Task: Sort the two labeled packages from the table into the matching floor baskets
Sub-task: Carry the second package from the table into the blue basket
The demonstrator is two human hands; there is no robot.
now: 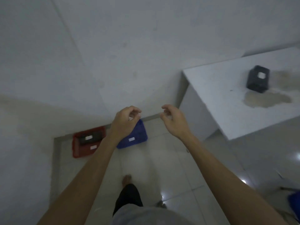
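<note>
Both hands, left (pixel 125 121) and right (pixel 174 120), loosely curled, empty; one black package (pixel 257 79) on desk (pixel 219 101); another (pixel 90 137) in red basket (pixel 81 151).

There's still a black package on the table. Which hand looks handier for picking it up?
The right hand, probably. The black package sits on the table off to the person's right, so that hand is nearer. The left hand hangs over the blue basket. Both hands are empty.
</note>
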